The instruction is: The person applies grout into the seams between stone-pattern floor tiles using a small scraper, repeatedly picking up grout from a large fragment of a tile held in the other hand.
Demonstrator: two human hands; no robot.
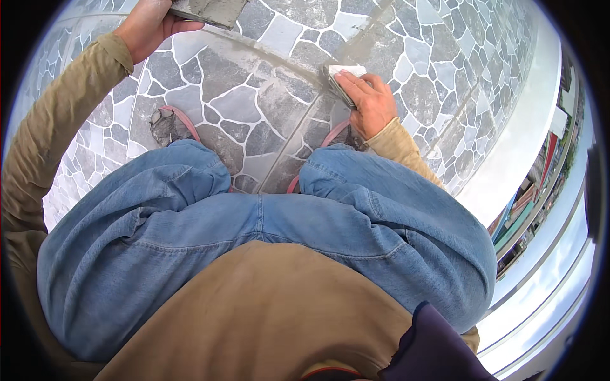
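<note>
At the top left, my left hand point(151, 30) grips the edge of a flat piece bearing wet grey mortar point(213, 9); its far side runs out of view, so I cannot tell exactly what it is. My right hand point(373, 106) is closed on a small grey pad with a white top point(348, 69), tilted against the floor where two joints meet. Fingers lie over the white top. Underneath is a stone-patterned tile floor point(279, 101), in grey with white lines, and smeared grey mortar point(260, 54) runs along the joint left of the pad.
I squat with my knees in blue jeans point(184, 171) apart, a dusty shoe with a pink strap point(171, 126) below the left one. On the right, a white ledge point(508, 159) borders the floor, with roofs and sky beyond.
</note>
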